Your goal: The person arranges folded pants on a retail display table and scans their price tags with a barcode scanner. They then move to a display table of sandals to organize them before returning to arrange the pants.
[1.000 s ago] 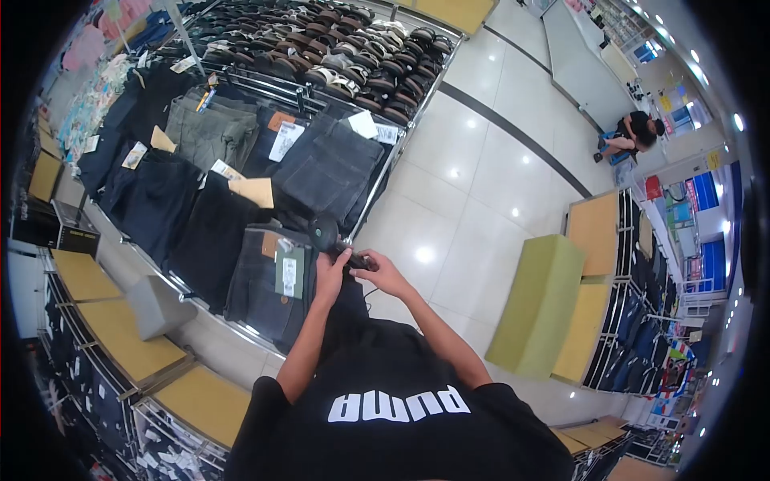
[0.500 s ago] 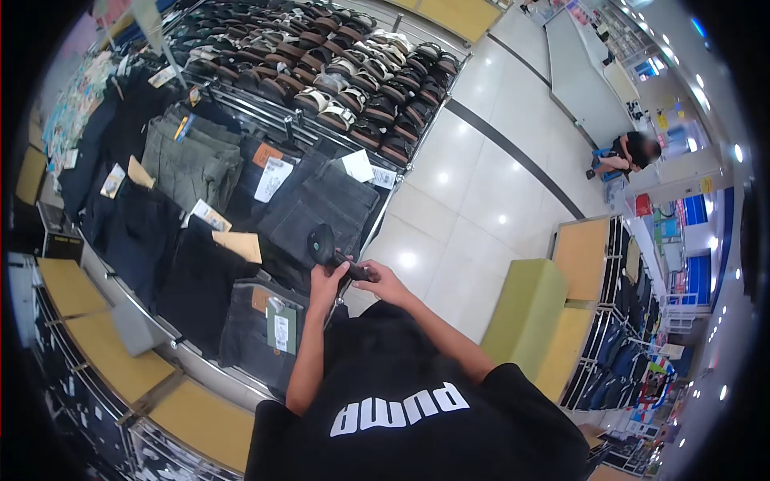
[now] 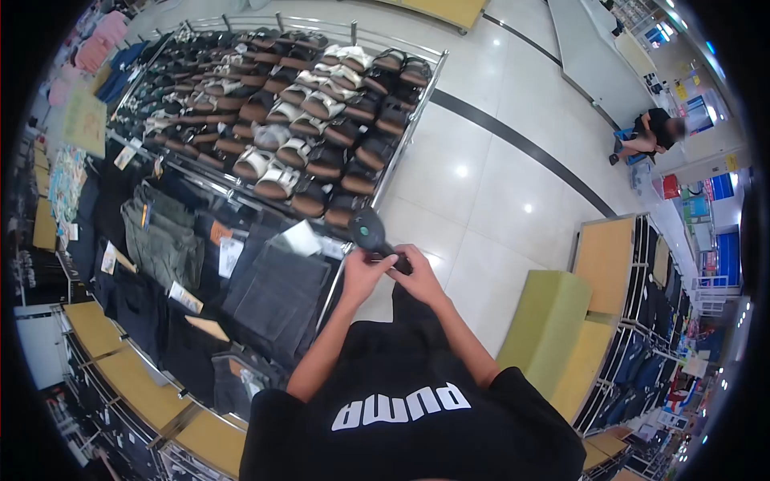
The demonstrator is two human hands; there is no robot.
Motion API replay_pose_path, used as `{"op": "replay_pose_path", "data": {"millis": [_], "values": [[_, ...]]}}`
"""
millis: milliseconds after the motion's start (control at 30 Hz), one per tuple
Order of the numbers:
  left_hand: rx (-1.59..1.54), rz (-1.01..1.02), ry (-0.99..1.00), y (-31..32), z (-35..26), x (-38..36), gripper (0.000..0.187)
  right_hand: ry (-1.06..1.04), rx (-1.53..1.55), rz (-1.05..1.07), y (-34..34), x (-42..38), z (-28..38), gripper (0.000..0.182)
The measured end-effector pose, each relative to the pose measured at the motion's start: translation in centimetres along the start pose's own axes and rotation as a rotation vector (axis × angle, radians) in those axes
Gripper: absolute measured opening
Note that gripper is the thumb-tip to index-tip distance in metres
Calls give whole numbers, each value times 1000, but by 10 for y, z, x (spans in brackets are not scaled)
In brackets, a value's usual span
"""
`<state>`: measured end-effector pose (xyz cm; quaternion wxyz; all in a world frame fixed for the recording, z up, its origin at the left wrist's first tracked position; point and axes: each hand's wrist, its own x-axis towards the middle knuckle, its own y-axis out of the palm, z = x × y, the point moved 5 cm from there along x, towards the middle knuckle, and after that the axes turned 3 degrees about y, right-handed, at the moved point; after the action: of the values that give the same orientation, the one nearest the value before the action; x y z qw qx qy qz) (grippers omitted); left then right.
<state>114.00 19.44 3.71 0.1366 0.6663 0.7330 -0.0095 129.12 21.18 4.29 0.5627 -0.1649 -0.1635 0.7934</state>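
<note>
Both of my hands are on a black handheld barcode scanner (image 3: 370, 230), which has a rounded head with a green mark. My left hand (image 3: 365, 278) is closed around the part below the head, thumb across it. At the handle end, my right hand (image 3: 418, 274) grips with bent fingers, which partly hide the handle. To the left of my hands lie folded dark jeans (image 3: 277, 290) on a display table, with a white tag (image 3: 301, 238) at their top edge. Rows of sandals (image 3: 325, 160) fill the rack beyond the scanner head.
Green trousers (image 3: 164, 232) and more dark trousers with tags lie at the left. A metal rail (image 3: 409, 132) edges the sandal rack. Tiled floor (image 3: 473, 212) runs ahead to the right, beside a green bench (image 3: 533, 317). A seated person (image 3: 654, 132) is at the far right.
The scanner and both hands have moved up and to the right, away from above the jeans. My view has shifted, and the sandal rack appears lower in it.
</note>
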Motion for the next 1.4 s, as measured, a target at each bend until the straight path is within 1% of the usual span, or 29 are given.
{"op": "replay_pose_path", "data": {"millis": [67,133,167,200,267,300,333,400,467,533,600,667,733,767,800,833,867,900,933,967,1033,1067,1133,1200,1233,1267,1333,1367,1400], "values": [[18,5,13,51,0,40,30,38,10,-18,-49,28,-20,44],[-7,-7,16,101,-1,73,35,167,107,38,-96,50,-36,41],[-3,44,34,126,-2,92,38,75,106,-25,-119,61,-40,38],[-3,45,43,144,-3,112,38,67,104,-28,-141,75,-49,38],[201,176,220,180,-16,141,39,175,96,-26,-178,92,-69,34],[138,219,138,191,-11,158,39,138,156,-81,-193,105,-72,30],[134,209,134,197,-14,174,39,141,154,-70,-206,119,-79,30],[58,236,82,201,-14,210,37,225,182,-71,-227,151,-98,31],[44,161,107,192,-14,247,33,207,239,-53,-242,186,-108,34],[-14,-63,-21,169,-17,288,28,229,350,-77,-261,224,-118,37],[-14,-240,39,145,-23,330,21,237,350,-77,-283,262,-125,39],[-23,-344,136,121,-26,376,18,255,337,-50,-308,300,-139,39],[-43,-447,175,107,-30,424,16,237,269,-10,-334,341,-160,36],[-62,-510,171,106,-39,446,16,300,267,-21,-349,358,-170,34],[6,-529,179,102,-42,472,16,363,266,-33,-362,377,-177,32],[25,-553,154,99,-40,496,16,342,256,-71,-376,396,-182,27],[42,-581,125,100,-40,516,17,351,227,-39,-390,413,-188,27],[90,-642,169,102,-44,535,20,396,220,-75,-407,432,-194,28],[83,-677,152,107,-44,546,20,442,224,-111,-421,452,-201,29],[138,-738,88,112,-45,554,23,437,198,-118,-433,474,-203,25],[265,-849,-38,118,-50,570,29,481,195,-95,-453,515,-210,25],[365,-955,-20,122,-57,571,31,493,210,-90,-459,537,-213,25],[415,-1057,-98,123,-59,575,30,504,209,-27,-464,581,-213,22],[458,-1128,-109,119,-51,578,29,425,201,45,-462,629,-214,30],[417,-1149,-125,112,-34,580,26,431,169,111,-460,653,-216,34],[413,-1173,-138,109,-31,580,24,389,176,156,-455,677,-224,32],[220,-1229,-174,111,-31,581,23,362,184,286,-443,723,-208,31],[221,-1282,-169,111,-33,579,23,374,164,381,-438,745,-212,26],[243,-1319,-179,115,-34,578,23,304,168,413,-434,769,-209,21]]}}
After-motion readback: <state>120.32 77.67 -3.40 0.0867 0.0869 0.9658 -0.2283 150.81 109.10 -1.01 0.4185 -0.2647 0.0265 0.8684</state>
